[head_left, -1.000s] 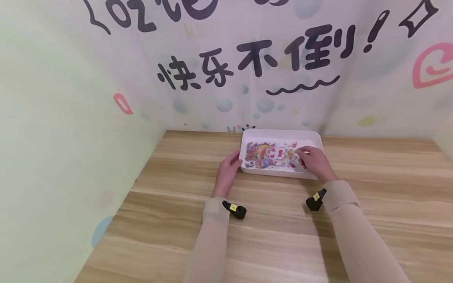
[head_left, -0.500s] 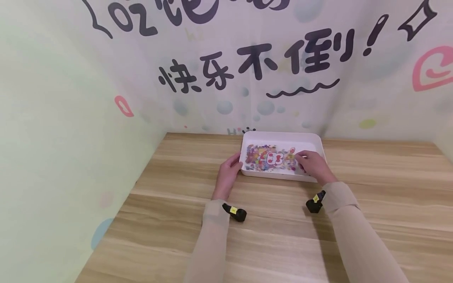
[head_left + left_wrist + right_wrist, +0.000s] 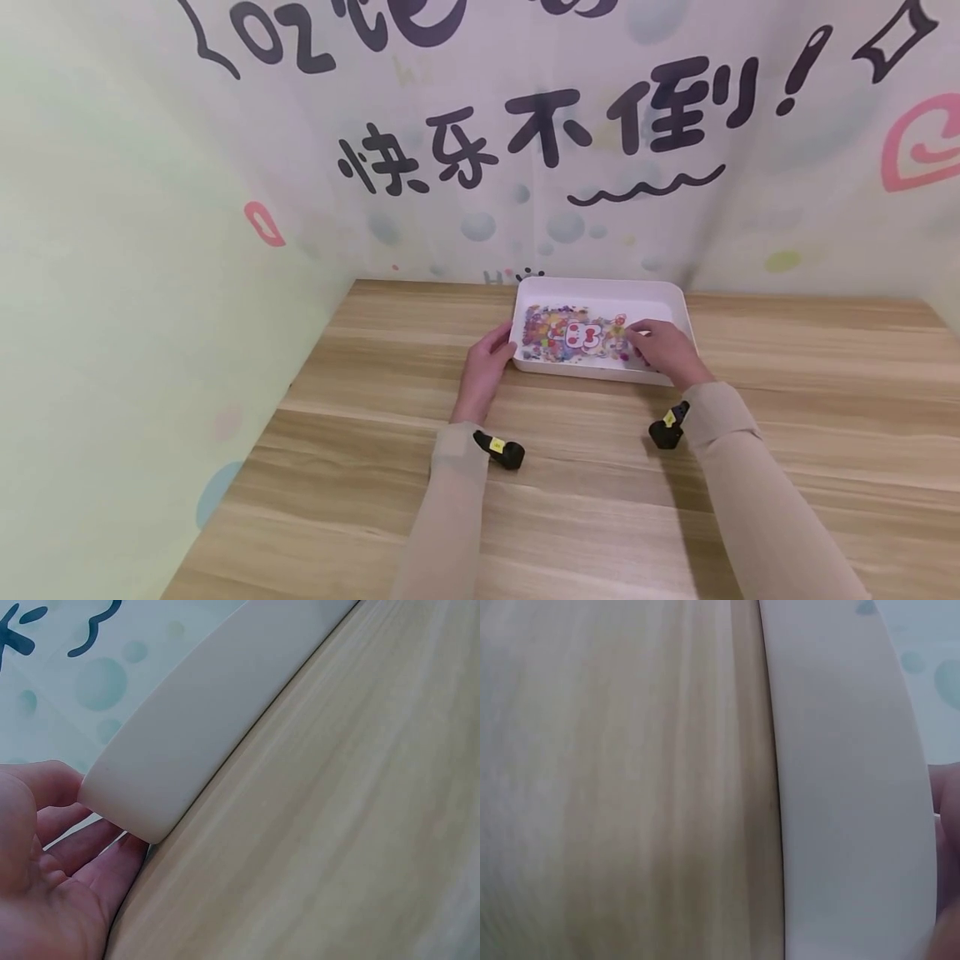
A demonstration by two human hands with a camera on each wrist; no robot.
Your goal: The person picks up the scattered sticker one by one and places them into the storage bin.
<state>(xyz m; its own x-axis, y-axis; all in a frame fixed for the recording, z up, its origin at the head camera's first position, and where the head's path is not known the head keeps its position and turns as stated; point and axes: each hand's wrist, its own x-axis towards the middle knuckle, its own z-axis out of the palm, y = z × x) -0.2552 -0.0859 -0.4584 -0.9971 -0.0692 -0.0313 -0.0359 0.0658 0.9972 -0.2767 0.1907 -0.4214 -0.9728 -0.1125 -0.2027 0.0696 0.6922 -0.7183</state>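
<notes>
A white, shallow rectangular tray (image 3: 622,292) stands on the table by the back wall. Inside it lies what looks like a clear bag (image 3: 582,335) printed with a white bunny face, with many small colourful beads (image 3: 546,329) showing toward the left. My left hand (image 3: 481,371) holds the tray's near left corner, the thumb at the rim and the fingers along the end wall. My right hand (image 3: 664,346) reaches over the near right side, thumb and forefinger pinching the bag's right end; the tray wall hides most of this hand in the right wrist view.
Under the tray spreads a wood-grain table (image 3: 570,517). A printed white cloth backdrop (image 3: 450,250) rises right behind the tray, and a pale cloth (image 3: 135,333) hangs along the left side. Black wrist cameras (image 3: 512,454) sit on both sleeves.
The bag's bunny print and my right hand have shifted slightly left relative to the tray. My left hand keeps its place at the tray's corner. The head view tilts slightly.
</notes>
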